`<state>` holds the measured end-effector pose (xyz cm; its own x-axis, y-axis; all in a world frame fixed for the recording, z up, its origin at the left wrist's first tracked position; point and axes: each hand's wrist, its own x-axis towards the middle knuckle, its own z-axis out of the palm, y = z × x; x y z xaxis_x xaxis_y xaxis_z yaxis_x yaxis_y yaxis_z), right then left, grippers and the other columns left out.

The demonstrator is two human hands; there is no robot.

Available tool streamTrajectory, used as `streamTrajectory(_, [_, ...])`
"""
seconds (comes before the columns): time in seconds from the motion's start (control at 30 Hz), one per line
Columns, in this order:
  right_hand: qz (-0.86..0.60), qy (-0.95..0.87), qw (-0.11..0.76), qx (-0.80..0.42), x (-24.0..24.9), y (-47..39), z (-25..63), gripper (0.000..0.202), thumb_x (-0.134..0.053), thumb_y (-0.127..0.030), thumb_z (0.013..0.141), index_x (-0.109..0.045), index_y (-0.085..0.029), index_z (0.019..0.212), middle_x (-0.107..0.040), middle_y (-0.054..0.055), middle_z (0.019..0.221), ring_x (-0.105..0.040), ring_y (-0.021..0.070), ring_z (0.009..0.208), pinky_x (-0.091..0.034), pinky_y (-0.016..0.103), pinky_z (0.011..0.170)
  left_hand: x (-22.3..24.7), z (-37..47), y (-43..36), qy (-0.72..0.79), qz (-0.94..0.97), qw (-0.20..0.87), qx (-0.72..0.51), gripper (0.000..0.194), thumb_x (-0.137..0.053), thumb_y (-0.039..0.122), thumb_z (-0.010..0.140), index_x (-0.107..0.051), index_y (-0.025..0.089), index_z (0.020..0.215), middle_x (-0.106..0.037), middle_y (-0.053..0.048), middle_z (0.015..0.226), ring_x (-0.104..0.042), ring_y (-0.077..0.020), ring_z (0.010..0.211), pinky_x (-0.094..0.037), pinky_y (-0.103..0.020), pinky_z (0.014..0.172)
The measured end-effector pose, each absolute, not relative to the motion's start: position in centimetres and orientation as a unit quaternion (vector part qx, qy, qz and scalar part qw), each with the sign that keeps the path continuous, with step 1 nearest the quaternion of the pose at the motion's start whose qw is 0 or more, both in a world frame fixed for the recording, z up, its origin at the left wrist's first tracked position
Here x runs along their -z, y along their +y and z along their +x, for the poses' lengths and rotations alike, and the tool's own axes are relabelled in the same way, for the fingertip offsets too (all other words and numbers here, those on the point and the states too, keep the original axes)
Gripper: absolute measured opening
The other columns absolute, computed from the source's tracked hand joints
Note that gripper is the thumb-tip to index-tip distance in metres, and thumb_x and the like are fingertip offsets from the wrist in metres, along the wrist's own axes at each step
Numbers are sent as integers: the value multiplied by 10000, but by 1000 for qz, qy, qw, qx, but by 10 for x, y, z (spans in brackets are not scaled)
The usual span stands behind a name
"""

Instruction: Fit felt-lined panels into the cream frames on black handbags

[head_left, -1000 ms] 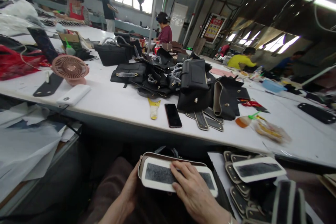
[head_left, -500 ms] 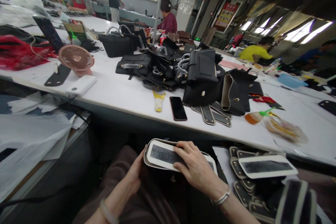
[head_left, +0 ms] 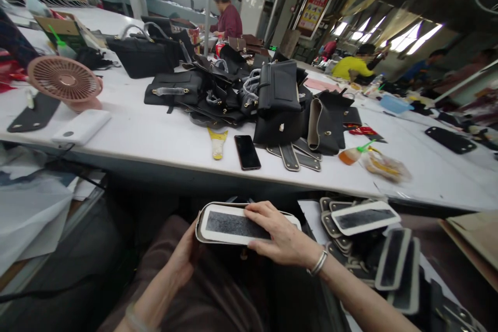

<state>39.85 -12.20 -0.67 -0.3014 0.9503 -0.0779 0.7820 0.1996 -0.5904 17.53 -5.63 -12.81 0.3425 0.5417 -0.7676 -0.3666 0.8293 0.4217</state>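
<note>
At six o'clock in the head view, cupping the rimmed case with the left hand and laying the right hand, half spread, across its white-bordered panel; likely set in, full seating hidden. Toward four o'clock, leaving similar panels loose, unfitted.

We hold a pale-rimmed piece at one end in our left hand and rest our right hand on its white-edged panel, near a table bearing black bags.
</note>
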Motion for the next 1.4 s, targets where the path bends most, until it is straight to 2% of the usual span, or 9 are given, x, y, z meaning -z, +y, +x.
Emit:
streamTrajectory(0.1, [-569,-767,156,-252,10,-123,401,614,-709,-193,749,-508,-110,1323,-524,140,1320,-446,247,1173,-390,420,1059,120,174,-55,489,95,818,-288,368,-660,450,846,-690,204,1118,-747,20,763,-654,-153,678,-461,-245,642])
streamTrajectory(0.4, [-559,-768,185,-251,16,-113,408,432,-725,-139,715,-646,-178,1137,-554,101,1254,-496,221,1141,-432,367,1006,122,175,-57,478,96,815,-313,253,-615,358,890,-707,192,1056,-754,3,854,-670,-152,747,-488,-238,664])
streamTrajectory(0.63, [-563,-772,169,-243,12,-110,407,447,-730,-131,699,-645,-184,1135,-563,102,1218,-508,234,1102,-446,390,984,124,170,-69,504,133,786,-331,329,-529,452,925,-657,207,1103,-701,-46,1082,-639,-205,1003,-510,-290,811])
streamTrajectory(0.73, [-568,-767,171,-245,12,-112,406,439,-727,-131,703,-642,-192,1130,-566,95,1214,-507,233,1101,-445,388,983,121,156,-80,565,269,673,-394,237,-584,411,891,-626,211,1011,-642,-53,1083,-583,-242,1072,-471,-347,908])
streamTrajectory(0.8, [-567,-767,173,-246,12,-112,405,437,-722,-133,713,-638,-199,1137,-567,90,1211,-505,230,1102,-443,388,986,115,145,-86,557,454,522,-459,151,-674,311,833,-613,241,952,-605,-27,1050,-564,-224,1048,-422,-332,946])
streamTrajectory(0.9, [-563,-771,173,-244,11,-112,404,435,-726,-125,714,-638,-187,1135,-572,93,1194,-509,228,1092,-441,381,986,97,138,-92,393,762,222,-464,210,-712,176,798,-656,261,981,-624,-24,1006,-571,-204,965,-389,-325,916])
streamTrajectory(0.97, [-563,-773,170,-240,11,-112,404,431,-730,-129,715,-640,-184,1133,-574,95,1188,-512,230,1086,-444,383,981,85,142,-94,310,850,98,-414,239,-694,147,818,-676,257,1029,-673,-28,967,-586,-199,917,-364,-341,887])
streamTrajectory(1.13, [-562,-778,171,-224,13,-113,405,425,-735,-145,717,-641,-187,1129,-582,88,1179,-517,228,1076,-448,383,969,78,156,-94,303,877,36,-371,155,-620,150,881,-681,206,1011,-729,-55,927,-624,-230,878,-310,-401,858])
streamTrajectory(1.4, [-557,-788,173,-198,18,-113,406,383,-763,-190,696,-666,-154,1065,-598,93,1176,-528,231,1055,-448,377,954,84,151,-82,240,904,-30,-352,220,-621,86,852,-675,209,1026,-746,-45,926,-647,-220,849,-302,-391,829])
